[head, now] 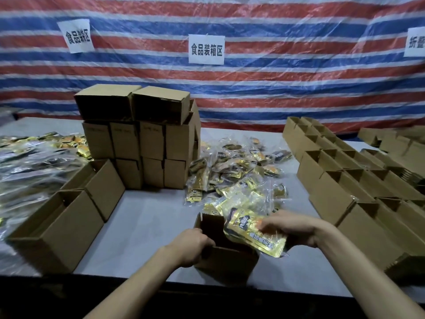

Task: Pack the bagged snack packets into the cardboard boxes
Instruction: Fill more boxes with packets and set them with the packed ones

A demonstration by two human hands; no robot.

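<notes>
Tarp (253, 93) behind: horizontal stripes in red, blue and white, repeating. White paper signs (206, 49) on it, black characters. Tabletop (142, 222) pale grey; its near edge goes black. All cardboard plain brown: the open box (230, 261) at my left hand (193, 246), the stack (138, 139), the rows (345, 178) to my right. The packet (255, 238) in my right hand (296, 226): shiny gold, black panel, an orange patch, pale lettering. Loose pile (239, 166): same gold, black and orange under clear glossy film.
</notes>
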